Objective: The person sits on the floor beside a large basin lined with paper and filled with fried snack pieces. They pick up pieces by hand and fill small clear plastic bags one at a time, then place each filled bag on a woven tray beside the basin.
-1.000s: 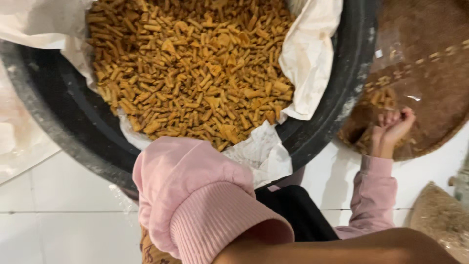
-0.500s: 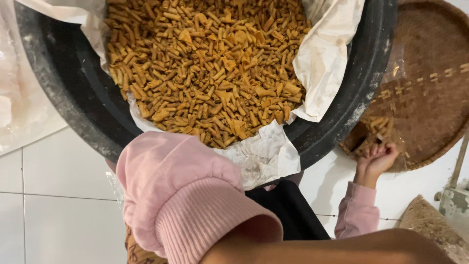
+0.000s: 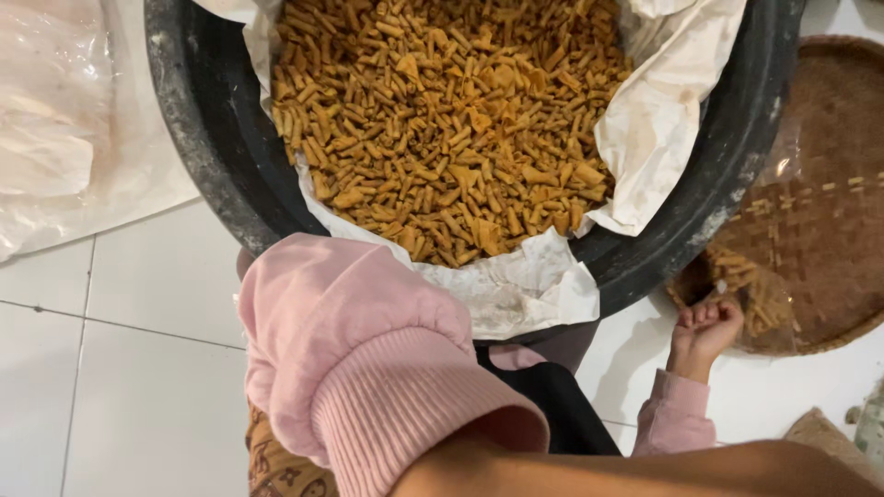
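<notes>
Snacks (image 3: 442,120), small fried orange-brown sticks, are lying heaped in a paper-lined black tub (image 3: 198,156) on the white tiled floor (image 3: 120,368), with more scattered on the woven tray (image 3: 810,221) to your right. Your right hand (image 3: 704,329) is curling its fingers around a few pieces at the tray's near edge. Your left hand is hiding behind your pink sleeve (image 3: 368,359), so I cannot tell its state. You are seemingly gathering strays; next you need a closed grip.
</notes>
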